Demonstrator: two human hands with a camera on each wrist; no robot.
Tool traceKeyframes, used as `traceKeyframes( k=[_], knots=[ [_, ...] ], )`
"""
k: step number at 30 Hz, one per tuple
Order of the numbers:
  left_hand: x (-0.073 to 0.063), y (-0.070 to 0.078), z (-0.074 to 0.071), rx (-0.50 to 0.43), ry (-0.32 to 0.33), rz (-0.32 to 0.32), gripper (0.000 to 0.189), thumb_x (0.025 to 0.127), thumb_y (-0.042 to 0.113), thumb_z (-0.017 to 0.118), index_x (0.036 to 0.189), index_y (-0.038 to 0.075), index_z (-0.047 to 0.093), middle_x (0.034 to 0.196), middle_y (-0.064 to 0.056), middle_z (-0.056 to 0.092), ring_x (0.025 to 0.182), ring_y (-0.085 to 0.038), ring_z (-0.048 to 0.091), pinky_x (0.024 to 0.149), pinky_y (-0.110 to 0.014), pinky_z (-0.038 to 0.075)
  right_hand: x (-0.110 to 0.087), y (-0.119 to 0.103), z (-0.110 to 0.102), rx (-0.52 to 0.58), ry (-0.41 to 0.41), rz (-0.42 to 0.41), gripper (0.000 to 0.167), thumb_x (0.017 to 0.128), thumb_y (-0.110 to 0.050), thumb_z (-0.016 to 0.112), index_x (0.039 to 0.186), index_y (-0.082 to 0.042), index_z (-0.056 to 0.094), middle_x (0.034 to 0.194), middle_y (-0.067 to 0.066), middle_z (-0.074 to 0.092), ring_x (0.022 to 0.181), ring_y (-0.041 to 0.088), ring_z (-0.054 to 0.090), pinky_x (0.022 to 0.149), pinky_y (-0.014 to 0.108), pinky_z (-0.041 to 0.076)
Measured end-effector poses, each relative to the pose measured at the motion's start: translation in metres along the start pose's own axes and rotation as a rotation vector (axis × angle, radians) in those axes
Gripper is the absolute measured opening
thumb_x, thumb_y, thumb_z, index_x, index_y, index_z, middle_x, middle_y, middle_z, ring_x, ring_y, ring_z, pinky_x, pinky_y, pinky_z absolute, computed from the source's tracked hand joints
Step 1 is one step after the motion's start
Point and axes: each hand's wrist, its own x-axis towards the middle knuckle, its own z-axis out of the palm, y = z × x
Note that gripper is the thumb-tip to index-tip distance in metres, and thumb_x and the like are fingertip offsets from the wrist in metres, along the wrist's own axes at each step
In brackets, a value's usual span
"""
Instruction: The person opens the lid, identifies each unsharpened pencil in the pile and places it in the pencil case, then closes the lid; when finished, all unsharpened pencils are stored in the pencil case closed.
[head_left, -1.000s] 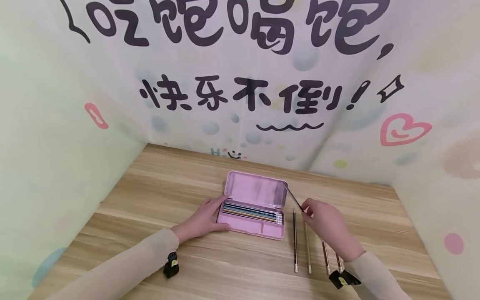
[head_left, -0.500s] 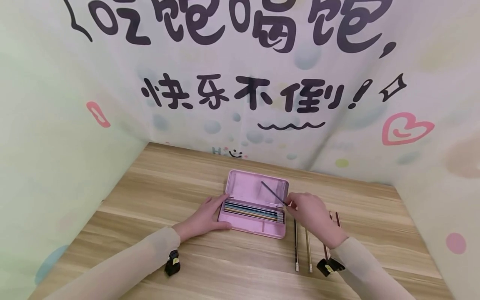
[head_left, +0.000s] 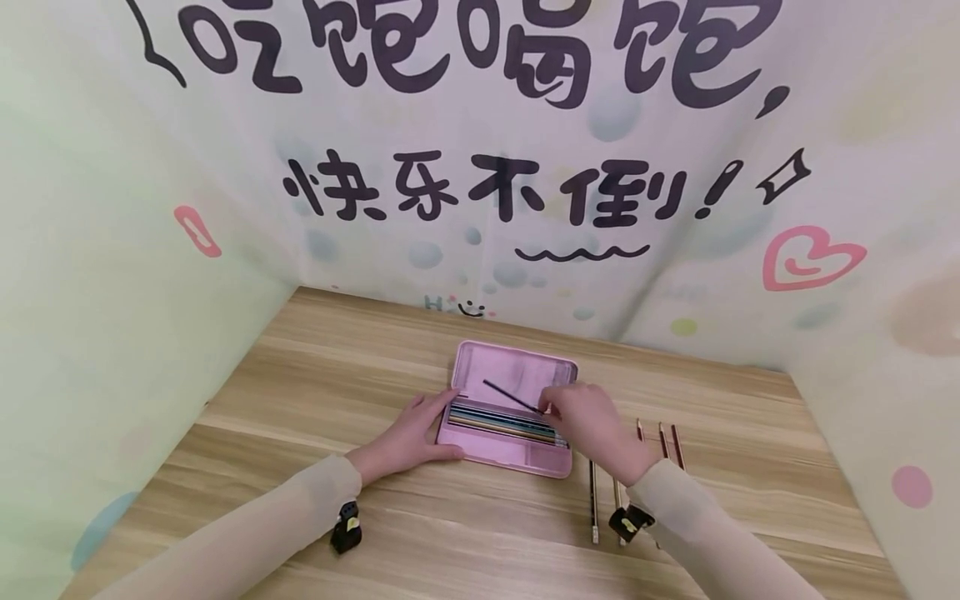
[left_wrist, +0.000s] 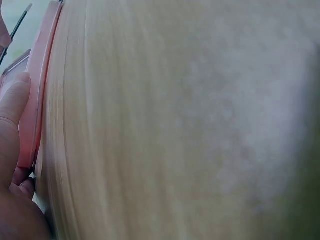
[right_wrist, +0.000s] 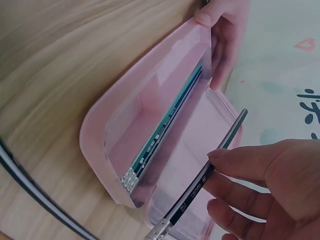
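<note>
A pink pencil case (head_left: pixel 483 447) lies with its lid (head_left: pixel 487 367) folded back on the wooden table. Several pencils (head_left: pixel 495 419) rest side by side in its rear compartment; green and dark ones with silver ends show in the right wrist view. My left hand (head_left: pixel 401 437) grips the case's left end, thumb along the front rim and fingers at the back. Between thumb and fingers my right hand (head_left: pixel 596 421) pinches a black pencil (right_wrist: pixel 192 186). It is tilted above the case, its silver eraser end toward the lower left in the right wrist view.
Right of the case lie loose pencils: a black one (head_left: pixel 593 504), a gold one (head_left: pixel 617 493) and reddish ones (head_left: pixel 663 439), partly hidden by the right arm. A printed cloth wall (head_left: pixel 480 275) stands behind the table (head_left: pixel 315 350).
My right hand has moved left with the black pencil, from beside the lid to over the case. The left hand stays at the case's left end.
</note>
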Motion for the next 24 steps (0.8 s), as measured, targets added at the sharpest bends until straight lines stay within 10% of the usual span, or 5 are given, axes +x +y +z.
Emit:
traceKeyframes(
  k=[24],
  knots=[
    [0.000, -0.001, 0.000, -0.009, -0.003, -0.002, 0.099, 0.088, 0.039, 0.084, 0.162, 0.001, 0.030, 0.160, -0.026, 0.041, 0.149, -0.041, 0.039, 0.128, -0.060, 0.012, 0.023, -0.016, 0.035, -0.107, -0.065, -0.101, 0.008, 0.090, -0.009, 0.080, 0.090, -0.014, 0.073, 0.084, 0.002, 0.072, 0.079, 0.024, 0.062, 0.075, 0.042, 0.053]
  ],
)
